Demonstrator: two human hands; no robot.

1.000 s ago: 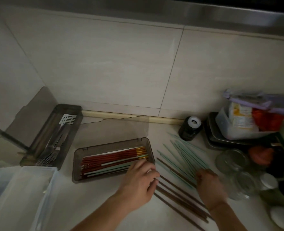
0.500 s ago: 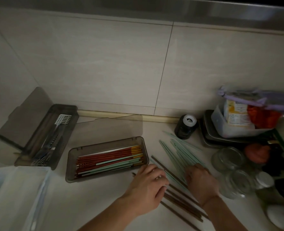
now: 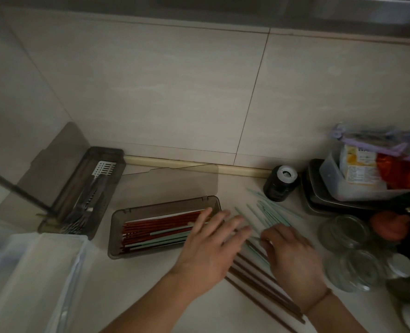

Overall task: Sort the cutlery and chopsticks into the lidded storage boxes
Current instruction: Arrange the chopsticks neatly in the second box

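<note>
Left hand (image 3: 208,248) lies flat, fingers spread, over the chopstick box (image 3: 117,227) end, while right hand (image 3: 293,258), fingers curled, seemingly pinches green chopsticks (image 3: 271,212) on the surface (image 3: 132,292).

Dim, murky light throughout, soft motion blur, and wide-angle bending at the edges.
</note>
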